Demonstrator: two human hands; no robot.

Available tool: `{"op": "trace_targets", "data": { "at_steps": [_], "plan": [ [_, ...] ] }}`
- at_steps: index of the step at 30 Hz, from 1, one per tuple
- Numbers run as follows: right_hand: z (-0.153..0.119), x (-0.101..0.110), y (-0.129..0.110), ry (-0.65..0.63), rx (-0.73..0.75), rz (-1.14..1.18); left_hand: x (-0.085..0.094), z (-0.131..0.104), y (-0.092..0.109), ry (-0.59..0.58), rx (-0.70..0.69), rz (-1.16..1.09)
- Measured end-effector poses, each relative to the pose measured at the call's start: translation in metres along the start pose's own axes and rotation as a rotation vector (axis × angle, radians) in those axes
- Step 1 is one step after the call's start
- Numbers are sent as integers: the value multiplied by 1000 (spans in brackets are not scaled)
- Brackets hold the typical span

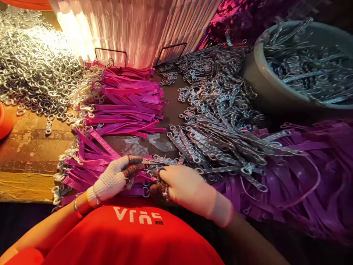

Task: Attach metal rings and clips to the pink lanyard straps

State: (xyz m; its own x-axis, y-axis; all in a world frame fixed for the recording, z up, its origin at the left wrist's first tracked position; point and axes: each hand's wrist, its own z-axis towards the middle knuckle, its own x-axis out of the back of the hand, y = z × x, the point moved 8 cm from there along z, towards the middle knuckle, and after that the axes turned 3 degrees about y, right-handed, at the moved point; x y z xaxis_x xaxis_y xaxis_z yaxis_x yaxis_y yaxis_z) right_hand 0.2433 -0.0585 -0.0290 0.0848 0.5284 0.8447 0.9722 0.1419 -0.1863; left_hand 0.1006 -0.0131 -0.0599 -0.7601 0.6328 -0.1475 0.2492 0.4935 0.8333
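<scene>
My left hand (114, 180), in a white dotted knit glove with dark-stained fingertips, is closed on a pink strap (148, 178) that shows in the gap between my hands. My right hand (187, 189), in a similar glove, has its fingers pinched together at the strap's right end; what sits between those fingertips is hidden. Around my left hand lie pink straps (95, 145) with pale metal rings at their left ends. Just above my right hand, flat twisted metal chains (209, 147) with ring ends lie in a fanned pile.
Loose metal rings (41, 70) are heaped at the left. Another row of pink straps (129, 95) lies before a ribbed translucent panel (132, 29). A grey bucket (255, 70) of metal chains stands at the right, above purple straps (325, 176). An orange container (4, 121) shows at the left edge.
</scene>
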Motion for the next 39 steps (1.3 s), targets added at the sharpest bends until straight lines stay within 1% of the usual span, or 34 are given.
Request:
{"op": "trace_targets", "data": {
  "at_steps": [1,2,4,5,6,7,9,11,14,16,18,19,21,22,24,26,28,30,32,34,36,37,39],
  "plan": [
    [1,6,14,52,-19,11,4,0,-1,31,35,-100],
    [3,14,32,131,-81,8,7,1,0,53,61,-208],
    [8,29,72,301,-299,-39,4,5,0,51,129,-437],
    [13,32,88,355,-403,-76,1,7,0,38,171,-544],
    [20,33,99,377,-470,-116,-4,10,0,24,212,-635],
    [29,31,104,372,-497,-153,-9,13,1,13,246,-703],
    [51,23,104,339,-479,-212,-16,18,2,9,282,-774],
    [66,16,103,326,-469,-226,-18,22,5,17,248,-788],
    [70,10,108,362,-491,-137,-17,23,6,14,194,-676],
    [63,11,110,439,-469,-35,-13,22,6,17,156,-527],
    [49,16,105,567,-400,112,-10,21,6,10,120,-365],
    [42,19,99,630,-343,214,-9,21,7,-5,104,-294],
    [26,25,78,719,-205,439,-9,19,8,-30,80,-184],
    [19,28,64,734,-134,545,-9,18,9,-25,62,-145],
    [9,33,34,711,-14,721,-7,16,11,13,15,-71],
    [5,36,8,655,62,828,-5,13,13,54,-45,-9],
    [4,38,-8,608,101,892,-5,10,15,66,-102,11],
    [4,37,-10,592,75,958,-6,7,14,43,-103,-38],
    [4,34,-2,612,9,1052,-6,5,9,-4,-41,-156],
    [1,31,8,688,-78,1114,-7,2,4,-63,34,-337],
    [-3,29,13,770,-142,1137,-10,0,2,-121,83,-515],
    [-4,28,13,794,-162,1150,-12,-1,2,-141,95,-573],
    [-4,23,8,818,-171,1174,-16,-2,2,-157,100,-571]
  ]
}}
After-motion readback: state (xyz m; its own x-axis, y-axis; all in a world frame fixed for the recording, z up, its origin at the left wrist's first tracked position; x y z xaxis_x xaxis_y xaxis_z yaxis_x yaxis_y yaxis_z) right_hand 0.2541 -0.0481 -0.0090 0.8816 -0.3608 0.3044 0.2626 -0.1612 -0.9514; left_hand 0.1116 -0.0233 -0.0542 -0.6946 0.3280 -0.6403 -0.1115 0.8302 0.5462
